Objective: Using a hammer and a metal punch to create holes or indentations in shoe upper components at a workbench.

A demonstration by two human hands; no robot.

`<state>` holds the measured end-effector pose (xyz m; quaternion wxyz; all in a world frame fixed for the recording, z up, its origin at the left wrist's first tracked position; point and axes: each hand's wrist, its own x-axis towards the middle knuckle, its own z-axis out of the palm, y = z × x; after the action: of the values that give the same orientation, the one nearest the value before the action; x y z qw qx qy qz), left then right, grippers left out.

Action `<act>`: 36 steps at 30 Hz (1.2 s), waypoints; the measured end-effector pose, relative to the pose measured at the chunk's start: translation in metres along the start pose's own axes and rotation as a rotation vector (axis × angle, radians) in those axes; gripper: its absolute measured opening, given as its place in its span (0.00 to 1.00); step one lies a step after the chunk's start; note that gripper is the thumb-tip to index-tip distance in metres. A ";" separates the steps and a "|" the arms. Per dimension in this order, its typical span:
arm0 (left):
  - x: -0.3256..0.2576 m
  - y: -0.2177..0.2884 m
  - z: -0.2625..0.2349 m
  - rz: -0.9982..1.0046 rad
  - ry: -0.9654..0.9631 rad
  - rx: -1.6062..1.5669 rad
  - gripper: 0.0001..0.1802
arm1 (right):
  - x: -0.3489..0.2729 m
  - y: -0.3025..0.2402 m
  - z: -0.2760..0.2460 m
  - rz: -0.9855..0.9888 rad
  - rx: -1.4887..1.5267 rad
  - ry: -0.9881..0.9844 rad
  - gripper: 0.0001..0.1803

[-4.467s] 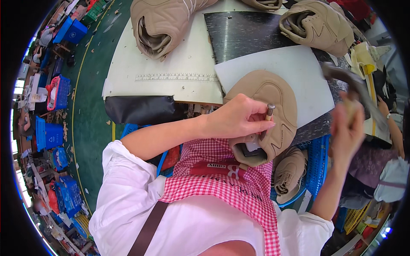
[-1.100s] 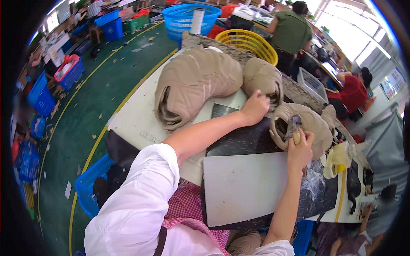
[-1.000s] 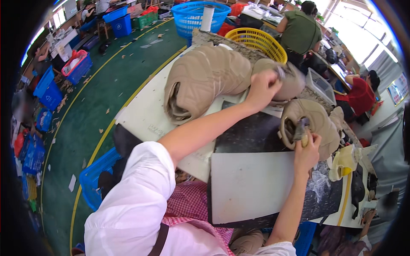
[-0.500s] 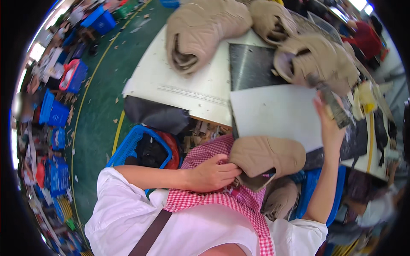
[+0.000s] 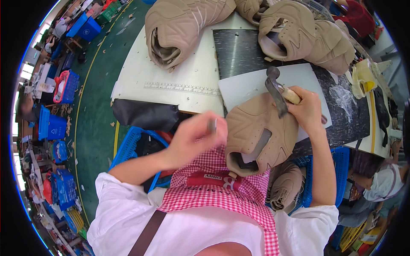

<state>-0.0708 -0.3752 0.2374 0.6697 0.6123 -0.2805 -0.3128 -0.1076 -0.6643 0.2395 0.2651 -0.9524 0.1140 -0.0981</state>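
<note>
A tan shoe upper lies in front of me, partly over the table's near edge, with its opening toward me. My right hand is closed round the pale wooden handle of a hammer, its dark metal head over the far part of the upper. Just left of the upper, my left hand is raised and blurred by motion. Its fingers are closed on a short metal rod, whose exact kind I cannot make out. Under the upper's far end is a white sheet on a black mat.
Tan uppers stand in rows at the table's back, on the left and right. Crumpled clear plastic lies on the mat's right. Blue baskets flank me below the table. A person is at the right.
My right hand has brought the hammer left and nearer, over the upper. My left hand has left the upper's edge and risen, showing the metal rod. The upper now lies farther onto the table.
</note>
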 end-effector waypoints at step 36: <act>0.052 -0.015 0.021 0.420 -0.333 0.565 0.07 | -0.157 -0.038 -0.126 -0.221 1.077 -0.197 0.17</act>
<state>-0.0542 -0.4289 0.2236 0.4695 0.6426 -0.5799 -0.1744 -0.2820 -0.6516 0.3454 0.7119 -0.6933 -0.0780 -0.0802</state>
